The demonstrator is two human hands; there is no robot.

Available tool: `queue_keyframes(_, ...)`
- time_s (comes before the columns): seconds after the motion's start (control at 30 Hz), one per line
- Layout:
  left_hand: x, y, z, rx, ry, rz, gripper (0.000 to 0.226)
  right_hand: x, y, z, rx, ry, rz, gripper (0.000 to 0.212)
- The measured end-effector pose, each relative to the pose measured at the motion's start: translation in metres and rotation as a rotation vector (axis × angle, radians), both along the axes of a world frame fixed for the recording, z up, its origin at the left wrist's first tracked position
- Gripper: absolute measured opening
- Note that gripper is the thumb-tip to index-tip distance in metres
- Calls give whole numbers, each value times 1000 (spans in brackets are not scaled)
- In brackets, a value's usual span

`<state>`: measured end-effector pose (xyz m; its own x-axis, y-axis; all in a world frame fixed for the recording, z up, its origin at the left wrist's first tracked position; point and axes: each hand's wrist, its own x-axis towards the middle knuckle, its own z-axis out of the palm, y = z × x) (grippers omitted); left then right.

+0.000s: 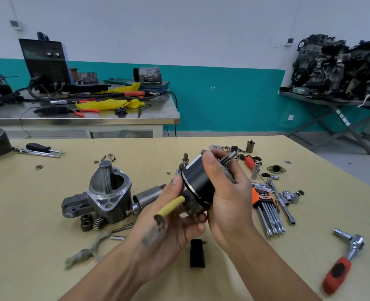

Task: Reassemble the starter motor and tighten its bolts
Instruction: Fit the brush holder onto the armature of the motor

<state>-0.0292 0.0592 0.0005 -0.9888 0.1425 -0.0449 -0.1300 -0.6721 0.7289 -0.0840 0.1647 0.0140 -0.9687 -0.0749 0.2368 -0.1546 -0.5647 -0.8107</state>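
I judge the motor body (pixel 198 181) to be heavy for its size, because it is steel with windings inside, and fully stiff. Its black paint looks smooth, so it may slip if I hold it only with the fingertips. The round wall is the right place to take it, from two sides. The yellow lead (pixel 171 206) is soft and should not carry any weight, and the thin shaft (pixel 228 158) should not be knocked.

I hold the body in the middle of the frame, lifted above the table (pixel 49 246). My left hand (pixel 171 222) cups it from below, fingers curled under it and the thumb pressed on its left rim. My right hand (pixel 225 192) wraps over its upper right side with the fingers curled round it.

It is a short black cylinder with a bright metal ring near each end. The yellow lead comes out toward the lower left and ends in a dark metal terminal. The shaft points to the upper right, past my right fingers.

The grey nose housing (pixel 108 192) lies at centre left on the table, well apart from my hands, with small gears (pixel 92 222) just beside it. The hex keys (pixel 271 213) and the ratchet (pixel 342 259) lie to the right.
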Motion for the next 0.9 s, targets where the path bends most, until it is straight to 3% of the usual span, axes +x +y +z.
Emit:
queue_keyframes(0.27,-7,2,-9,-214,59,167,68,5,-4,-6,185,22,42,63)
queue_keyframes(0.37,-7,-5,-1,-184,37,189,61,-7,7,-2,317,219,214,41)
queue_keyframes(0.47,-5,-14,6,-157,7,115,60,-17,20,12,443,385,238,52)
queue_keyframes(0.6,-4,-7,3,-230,-16,37,58,-17,16,9,384,443,120,50)
queue_keyframes(0.9,0,-6,2,-402,69,185,57,0,-1,-3,200,212,23,29)
